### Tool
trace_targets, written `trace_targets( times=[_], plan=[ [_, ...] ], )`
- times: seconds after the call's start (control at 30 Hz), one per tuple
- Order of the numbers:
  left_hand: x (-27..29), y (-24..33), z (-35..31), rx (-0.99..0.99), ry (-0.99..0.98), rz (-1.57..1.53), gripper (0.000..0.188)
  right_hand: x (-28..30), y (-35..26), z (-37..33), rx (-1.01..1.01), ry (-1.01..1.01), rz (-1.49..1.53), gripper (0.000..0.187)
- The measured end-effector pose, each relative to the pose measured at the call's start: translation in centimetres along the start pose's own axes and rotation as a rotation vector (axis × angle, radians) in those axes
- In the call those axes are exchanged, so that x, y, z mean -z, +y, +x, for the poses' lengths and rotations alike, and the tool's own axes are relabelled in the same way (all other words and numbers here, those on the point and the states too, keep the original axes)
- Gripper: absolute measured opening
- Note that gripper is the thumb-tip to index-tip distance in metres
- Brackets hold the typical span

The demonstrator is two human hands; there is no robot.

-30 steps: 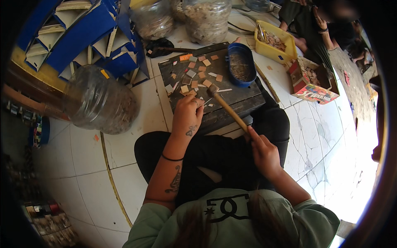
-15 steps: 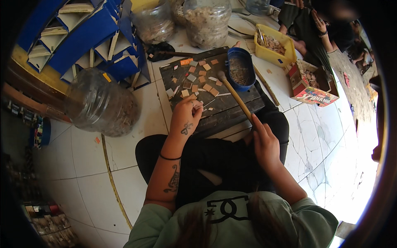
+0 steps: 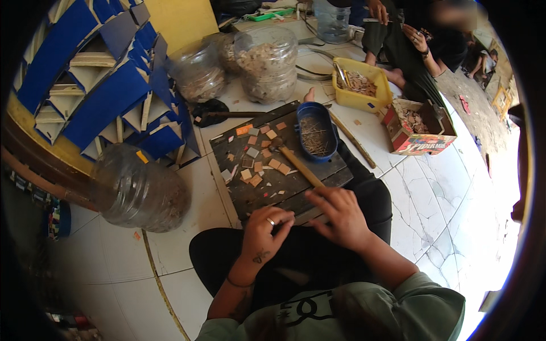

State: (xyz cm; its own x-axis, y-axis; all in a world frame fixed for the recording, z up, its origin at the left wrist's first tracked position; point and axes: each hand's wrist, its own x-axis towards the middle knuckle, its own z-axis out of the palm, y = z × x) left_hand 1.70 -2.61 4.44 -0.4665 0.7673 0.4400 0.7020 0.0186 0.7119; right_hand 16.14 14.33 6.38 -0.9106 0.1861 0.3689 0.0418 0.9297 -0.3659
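While both hands meet at the near edge of the dark board (image 3: 284, 182), the left hand (image 3: 263, 230) is curled on something too small to tell and the right hand (image 3: 338, 216) lies open beside one hammer (image 3: 296, 161). About fifteen small tiles (image 3: 256, 166) lie on the board. Behind stand three clear jars (image 3: 266, 63), one yellow tub (image 3: 364, 85) and one red box (image 3: 418, 128).

This is a small craft workshop on a white tiled floor (image 3: 443, 193). A dark work board (image 3: 273, 182) holds little wood bits and a hammer (image 3: 296, 162) — a blue tray of nails (image 3: 315, 132) and big plastic jars (image 3: 266, 63) of chips stand near blue wooden frames (image 3: 108, 91).
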Motion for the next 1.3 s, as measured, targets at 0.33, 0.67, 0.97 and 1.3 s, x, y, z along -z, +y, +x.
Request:
trace_targets(
  times=[0.33,0.67,0.97,1.3],
  plan=[
    [0.6,0.0,-1.4,0.109,-0.009,-0.157,0.037,4.4,3.8,0.5,0.118,-0.626,0.139,0.013],
    [2.1,-1.1,-2.8,0.106,0.27,-0.151,0.047,9.8,2.2,2.7,-0.271,0.194,0.066,0.073],
    [2.2,-0.7,-3.0,0.105,0.253,-0.138,0.045,9.0,0.4,2.7,-0.256,0.064,0.115,0.069],
    [0.7,-2.8,-3.5,0.147,0.309,-0.118,0.038,7.1,5.2,5.5,-0.204,0.191,0.012,0.035]
  ],
)
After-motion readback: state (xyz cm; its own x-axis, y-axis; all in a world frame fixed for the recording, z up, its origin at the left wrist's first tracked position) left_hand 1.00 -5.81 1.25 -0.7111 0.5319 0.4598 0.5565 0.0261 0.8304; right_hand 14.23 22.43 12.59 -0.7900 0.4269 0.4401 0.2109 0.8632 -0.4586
